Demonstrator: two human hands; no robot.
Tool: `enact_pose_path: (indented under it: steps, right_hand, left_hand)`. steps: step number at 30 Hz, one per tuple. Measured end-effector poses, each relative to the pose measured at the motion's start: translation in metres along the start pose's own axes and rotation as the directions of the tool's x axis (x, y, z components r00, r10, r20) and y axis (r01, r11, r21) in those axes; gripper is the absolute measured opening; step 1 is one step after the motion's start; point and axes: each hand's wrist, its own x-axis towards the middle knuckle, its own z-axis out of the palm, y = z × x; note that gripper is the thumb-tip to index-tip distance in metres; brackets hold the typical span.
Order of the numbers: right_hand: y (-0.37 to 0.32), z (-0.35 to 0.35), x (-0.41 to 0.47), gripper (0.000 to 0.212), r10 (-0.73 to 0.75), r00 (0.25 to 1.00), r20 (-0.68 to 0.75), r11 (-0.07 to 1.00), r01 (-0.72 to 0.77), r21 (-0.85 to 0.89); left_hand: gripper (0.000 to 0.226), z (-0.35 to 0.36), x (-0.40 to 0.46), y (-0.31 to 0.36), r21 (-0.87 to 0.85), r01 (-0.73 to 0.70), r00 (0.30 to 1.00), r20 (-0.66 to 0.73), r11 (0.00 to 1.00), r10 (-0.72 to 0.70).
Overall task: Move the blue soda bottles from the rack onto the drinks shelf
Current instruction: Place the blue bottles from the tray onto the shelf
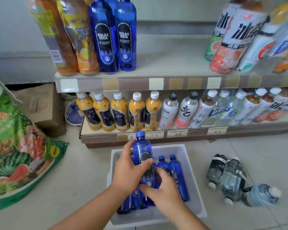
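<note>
A white foam box (192,178) on the floor holds several blue soda bottles (177,173) lying and leaning inside it. One blue bottle (142,148) with a black label stands raised above the box. My left hand (131,170) wraps around its middle from the left. My right hand (163,190) grips the same bottle at its base. On the upper shelf (165,70), three blue soda bottles (126,35) stand upright at the left, beside orange drink bottles.
The upper shelf has bare room between the blue bottles and white-labelled bottles (236,39) at the right. A lower shelf (156,133) holds yellow and clear drinks. On the floor lie a wrapped pack of clear bottles (231,178), a green printed sack (18,146) and a cardboard box (43,107).
</note>
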Motion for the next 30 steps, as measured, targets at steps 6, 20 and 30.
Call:
enact_pose_path:
  steps: [6,20,30]
  right_hand:
    - [-0.116,-0.023,-0.008,0.049,-0.2,0.975,-0.096,0.98,0.199,-0.018]
    - [-0.293,-0.091,0.042,0.049,-0.535,0.813,-0.229,0.844,0.504,-0.182]
    - [-0.316,-0.127,0.119,0.049,-0.609,0.773,-0.178,0.79,0.571,-0.221]
  left_hand:
    - [0.077,-0.041,0.011,0.119,-0.015,-0.246,0.969,-0.02,0.969,0.246]
    - [0.057,-0.063,0.073,0.317,0.43,-0.51,0.8,-0.081,0.745,0.594]
    - [0.05,-0.042,0.139,0.356,0.708,-0.415,0.808,-0.002,0.571,0.59]
